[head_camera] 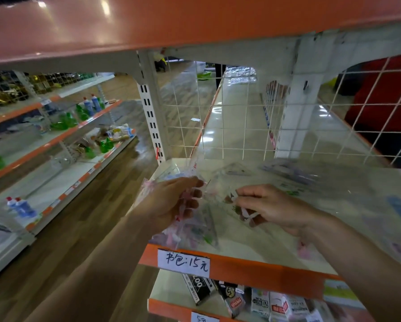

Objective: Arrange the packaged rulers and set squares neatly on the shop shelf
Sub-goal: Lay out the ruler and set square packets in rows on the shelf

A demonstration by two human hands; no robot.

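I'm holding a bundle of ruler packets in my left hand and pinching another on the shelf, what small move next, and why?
Probably slide the packet your right hand pinches onto the bundle in your left hand: it lies separate on the shelf, and the bundle is held at the left front corner.

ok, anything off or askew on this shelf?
Yes. Loose packets lie at mixed angles across the shelf, not stacked. The handwritten tag on its edge reads school bag, not rulers. Boxes on the shelf below lean over.
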